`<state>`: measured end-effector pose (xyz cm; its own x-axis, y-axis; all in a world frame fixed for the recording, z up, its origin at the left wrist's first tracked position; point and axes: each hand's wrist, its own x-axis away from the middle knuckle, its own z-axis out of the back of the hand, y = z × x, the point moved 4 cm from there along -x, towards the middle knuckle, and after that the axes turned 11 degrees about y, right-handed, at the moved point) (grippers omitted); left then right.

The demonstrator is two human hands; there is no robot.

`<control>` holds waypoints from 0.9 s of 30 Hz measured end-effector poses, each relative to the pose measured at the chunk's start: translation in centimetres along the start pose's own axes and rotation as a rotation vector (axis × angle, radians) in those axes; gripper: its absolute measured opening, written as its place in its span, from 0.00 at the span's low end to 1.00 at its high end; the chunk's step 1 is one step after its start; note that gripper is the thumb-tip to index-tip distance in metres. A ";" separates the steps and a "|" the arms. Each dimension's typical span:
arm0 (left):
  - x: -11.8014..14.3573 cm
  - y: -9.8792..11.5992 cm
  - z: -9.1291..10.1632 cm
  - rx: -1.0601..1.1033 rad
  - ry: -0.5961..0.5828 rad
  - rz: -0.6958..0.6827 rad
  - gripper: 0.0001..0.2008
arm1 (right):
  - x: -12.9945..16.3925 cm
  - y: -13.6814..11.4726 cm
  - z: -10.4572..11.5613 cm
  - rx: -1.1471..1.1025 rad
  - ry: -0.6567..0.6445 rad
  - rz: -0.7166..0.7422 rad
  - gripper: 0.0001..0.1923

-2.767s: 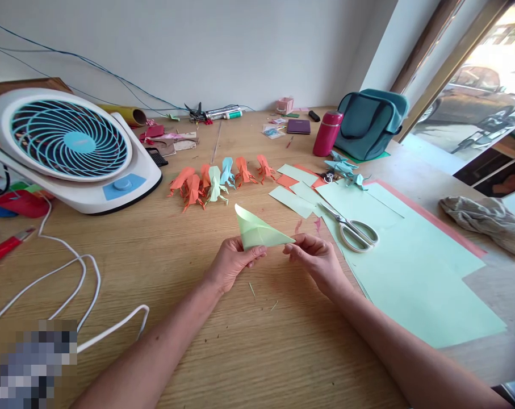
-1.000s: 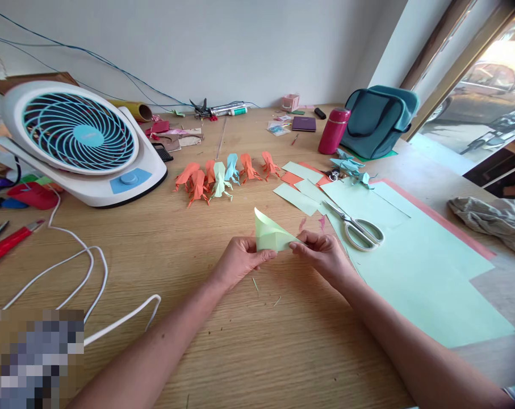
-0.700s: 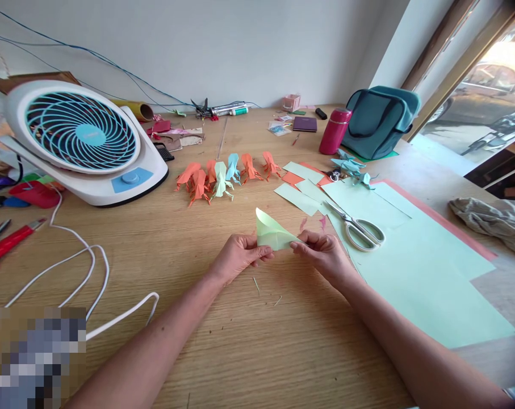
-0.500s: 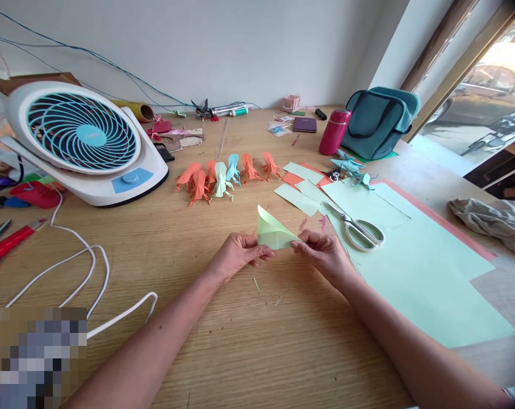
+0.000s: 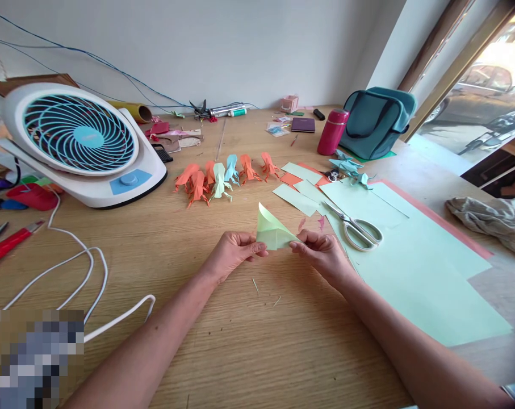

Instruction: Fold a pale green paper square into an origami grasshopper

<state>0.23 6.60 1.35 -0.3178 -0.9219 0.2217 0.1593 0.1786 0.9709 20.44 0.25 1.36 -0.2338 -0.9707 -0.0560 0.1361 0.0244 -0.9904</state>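
A light green folded paper is held between both hands just above the wooden table. My left hand pinches its lower left corner. My right hand pinches its right tip. One pointed flap of the paper stands up toward the far side. Behind it lies a row of several folded paper figures in orange, green and blue.
White-handled scissors lie on large green paper sheets at the right. A white and blue fan with a white cable sits at the left. A red bottle, teal bag and grey cloth stand further right.
The folded paper has become narrower as my right hand moved left toward my left hand. Its raised flap now stands more upright.
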 end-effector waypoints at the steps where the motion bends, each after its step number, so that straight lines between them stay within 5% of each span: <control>1: 0.0 0.0 0.0 0.002 0.008 -0.003 0.21 | 0.0 0.0 0.0 0.000 0.001 0.002 0.28; 27: -0.4 0.4 0.2 0.067 0.040 -0.056 0.18 | -0.2 0.5 -0.2 -0.025 -0.020 0.007 0.25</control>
<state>0.19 7.12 1.69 -0.2862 -0.9439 0.1647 0.0790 0.1481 0.9858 20.33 0.54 0.82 -0.2137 -0.9750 -0.0612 0.1136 0.0374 -0.9928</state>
